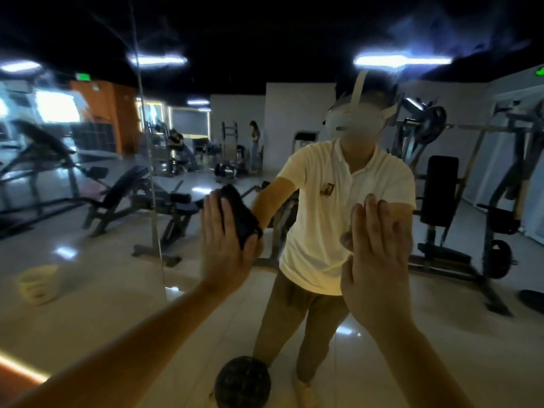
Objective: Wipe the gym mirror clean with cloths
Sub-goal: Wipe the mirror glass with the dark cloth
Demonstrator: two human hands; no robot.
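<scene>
Black cloth (243, 214) lies under the straight fingers (213, 213) of the left hand (226, 248), pressed flat to the mirror (88, 245) at nine o'clock. At three o'clock the right hand (379, 260) presses straight fingers on the glass; I cannot tell whether it covers a cloth.
</scene>
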